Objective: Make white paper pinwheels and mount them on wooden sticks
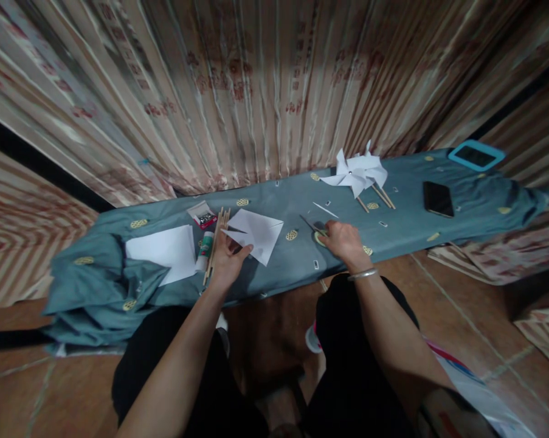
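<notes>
Teal-grey cloth printed with yellow pineapple shapes (274, 201) covers a long, narrow tabletop (296, 258) in the head view, with beige curtains patterned in reddish brown (265, 91) close behind. Crowding the left hand (231, 258) are a bundle of thin wooden sticks (214, 250), a green-and-white glue stick (205, 249) and an open red-and-white box of small silvery pieces (203, 218). Farther left, a fold of cloth overlaps a stack of white paper (160, 246). A thin white strip (325, 210) lies just ahead of the scissors with yellow-green handles (318, 233). White paper pinwheels on wooden sticks (360, 171), a black phone (438, 199) and a blue-framed device with a dark screen (476, 156) stand to the right.

Lettering on the glue stick and the cloth's small printed tags is too small to read.

Both hands are nearly closed: the left pinches the edge of a slit white paper square (262, 234) on the tabletop; the right hand (346, 242) grips the scissors, blades pointing forward and left.
</notes>
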`<state>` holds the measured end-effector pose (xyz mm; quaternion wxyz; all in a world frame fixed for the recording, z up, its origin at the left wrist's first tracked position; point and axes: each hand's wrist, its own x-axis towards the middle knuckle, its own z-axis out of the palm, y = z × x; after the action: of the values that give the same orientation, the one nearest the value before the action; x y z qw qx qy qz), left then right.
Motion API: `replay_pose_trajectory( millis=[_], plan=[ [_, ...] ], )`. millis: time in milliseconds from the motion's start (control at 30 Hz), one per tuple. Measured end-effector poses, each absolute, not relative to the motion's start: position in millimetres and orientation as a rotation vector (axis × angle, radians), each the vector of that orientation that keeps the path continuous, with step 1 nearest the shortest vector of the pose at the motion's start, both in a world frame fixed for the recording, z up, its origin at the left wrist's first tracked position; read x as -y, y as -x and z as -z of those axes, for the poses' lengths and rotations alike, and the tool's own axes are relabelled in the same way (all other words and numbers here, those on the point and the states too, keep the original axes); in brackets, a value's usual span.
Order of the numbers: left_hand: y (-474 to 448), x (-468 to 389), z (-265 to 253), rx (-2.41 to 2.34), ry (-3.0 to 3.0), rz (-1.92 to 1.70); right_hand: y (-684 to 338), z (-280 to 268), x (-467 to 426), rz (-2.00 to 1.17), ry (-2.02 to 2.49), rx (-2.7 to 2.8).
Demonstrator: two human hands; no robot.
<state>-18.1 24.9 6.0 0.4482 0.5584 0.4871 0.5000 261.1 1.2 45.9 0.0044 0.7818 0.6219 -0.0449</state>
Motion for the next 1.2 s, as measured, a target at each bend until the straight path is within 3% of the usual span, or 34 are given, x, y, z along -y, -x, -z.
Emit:
replay_pose_trajectory(
  millis=[133, 233, 467, 767, 1033, 1200],
  plan=[
    [34, -19, -7, -1.321, -1.437, -1.301, -265, -47, -2, 0.104, -2.502, -1.896],
    [42, -13, -13, -1.476, -1.892, -1.267, -266, -49, -3, 0.079, -2.541, -1.832],
    [28, 2, -15, -1.445, -2.56, -0.519, -266, -49, -4, 0.098, -2.506, -1.823],
    [7, 8, -8, -1.377, -2.624, -0.364, -239, -55, 3, -0.015, -2.565, -2.171],
    [-2, 8, -11, -1.367, -2.581, -0.381, -170, -33, 0, 0.197, -2.051, -2.809],
    [13, 3, -14, -1.438, -2.549, -0.376, -163, -23, -19, 0.356, -2.545, -2.57]
  ],
)
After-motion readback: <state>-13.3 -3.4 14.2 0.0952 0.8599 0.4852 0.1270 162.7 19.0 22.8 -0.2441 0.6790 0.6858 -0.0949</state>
